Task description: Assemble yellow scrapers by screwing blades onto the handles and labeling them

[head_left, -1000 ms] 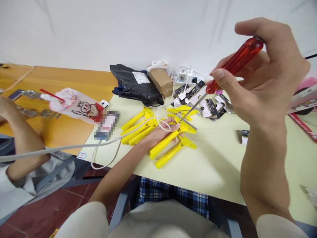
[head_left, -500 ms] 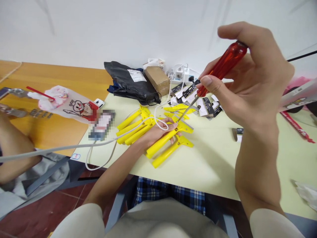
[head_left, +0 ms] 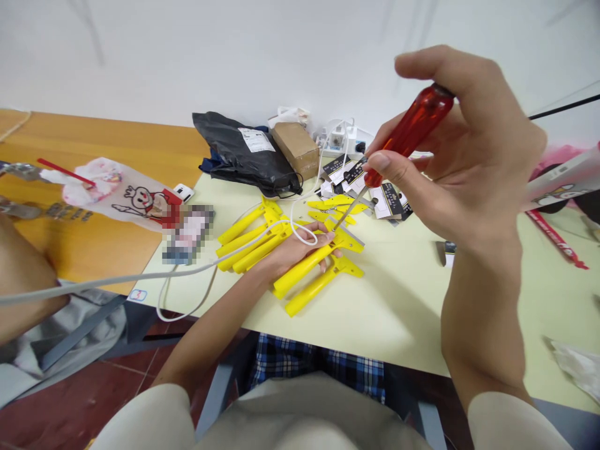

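My right hand (head_left: 450, 150) grips a screwdriver with a translucent red handle (head_left: 409, 130) between thumb and fingers. Its thin steel shaft (head_left: 349, 208) slants down to the metal-edged head of a yellow plastic scraper (head_left: 307, 269), and the tip appears to rest there. My left hand (head_left: 295, 253) lies across that scraper's handle, fingers around it, pinning it to the table. Several more yellow scrapers (head_left: 248, 237) lie beside my left hand. A white cable (head_left: 300, 228) loops over my left wrist and hand.
Black-and-white packaging cards (head_left: 356, 178) lie scattered behind the scrapers on the pale green table (head_left: 398, 300). Behind them are a black parcel bag (head_left: 244, 153), a cardboard box (head_left: 295, 150) and a power strip (head_left: 340, 140). A co-worker's arm (head_left: 19, 275) is at the left.
The whole scene has drifted slightly left and up in view. My right hand and the screwdriver handle have shifted left and down, while the shaft tip stays at the scraper head.
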The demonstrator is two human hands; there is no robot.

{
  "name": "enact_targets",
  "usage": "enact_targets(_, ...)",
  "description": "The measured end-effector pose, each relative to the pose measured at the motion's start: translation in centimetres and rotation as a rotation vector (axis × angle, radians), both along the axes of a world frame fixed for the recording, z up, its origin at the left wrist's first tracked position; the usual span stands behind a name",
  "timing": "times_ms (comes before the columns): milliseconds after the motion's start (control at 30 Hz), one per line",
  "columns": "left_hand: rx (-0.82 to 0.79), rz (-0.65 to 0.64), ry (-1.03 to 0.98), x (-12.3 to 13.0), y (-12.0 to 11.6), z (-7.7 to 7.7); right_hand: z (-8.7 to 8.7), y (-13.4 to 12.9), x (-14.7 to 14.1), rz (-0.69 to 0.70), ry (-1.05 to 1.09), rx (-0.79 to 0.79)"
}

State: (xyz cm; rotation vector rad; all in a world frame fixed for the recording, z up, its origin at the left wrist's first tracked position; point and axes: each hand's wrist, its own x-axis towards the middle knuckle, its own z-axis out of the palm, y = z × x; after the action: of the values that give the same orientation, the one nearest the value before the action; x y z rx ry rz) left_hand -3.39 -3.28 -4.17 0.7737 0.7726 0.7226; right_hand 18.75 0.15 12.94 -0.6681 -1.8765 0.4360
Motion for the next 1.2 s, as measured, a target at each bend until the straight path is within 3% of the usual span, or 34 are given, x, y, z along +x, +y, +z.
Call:
enact_targets(200,0.0,0.043,-0.004,0.3,-0.1,0.1,-0.4,0.0,0.1,0.083,-0.059,-0.001)
enact_targets(400,0.036,0.1,0.015,0.3,0.3,-1.0,-1.1,0.7,0.6,0.27,-0.142,-0.112)
enact_targets(567,0.034,0.245,-0.016,0.8,0.4,-0.7,-1.5,0.4,0.3,0.161,-0.048,-0.099)
enact_targets(700,0.033,0.275,-0.066,1.0,0.2,-0.1,-1.4,-0.3,-0.4,0.073,-0.082,-0.048)
enact_targets(933,-0.013,0.306,-0.125,1.2,0.3,-0.3,-1.1,-0.7,-0.8,0.202,-0.064,-0.112)
enact_targets(1200,-0.048,0.323,-0.109,0.9,0.5,0.0,0.3,-2.6,-0.1,0.167,-0.083,-0.191)
